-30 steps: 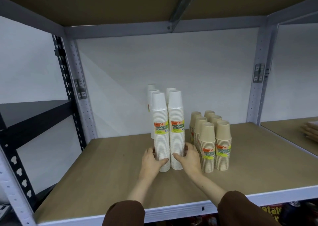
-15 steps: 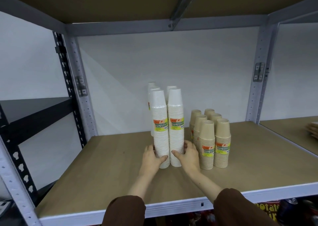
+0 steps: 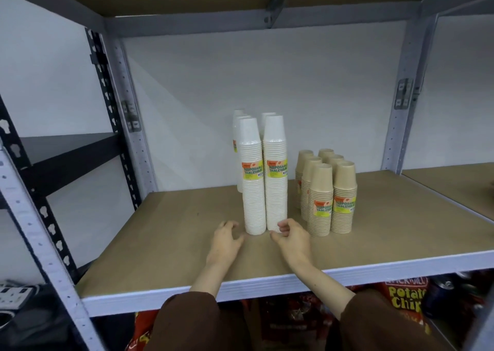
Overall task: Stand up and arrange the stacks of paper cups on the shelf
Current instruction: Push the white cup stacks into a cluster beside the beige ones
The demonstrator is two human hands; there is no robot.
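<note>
Two tall white cup stacks stand upright side by side at the front of the wooden shelf, each with a yellow label. More white stacks stand behind them, mostly hidden. To the right is a group of shorter brown cup stacks, two rows deep. My left hand is just left of the white stacks' base, fingers apart, holding nothing. My right hand is just in front of and right of the base, fingers curled loosely, apart from the cups.
Grey metal uprights frame the shelf, with another shelf board above. A black shelf sits to the left. Potato chip bags lie on the level below. A power strip lies at lower left.
Both hands have let go of the two front white stacks and drawn back toward me. The stacks stay standing in place.
</note>
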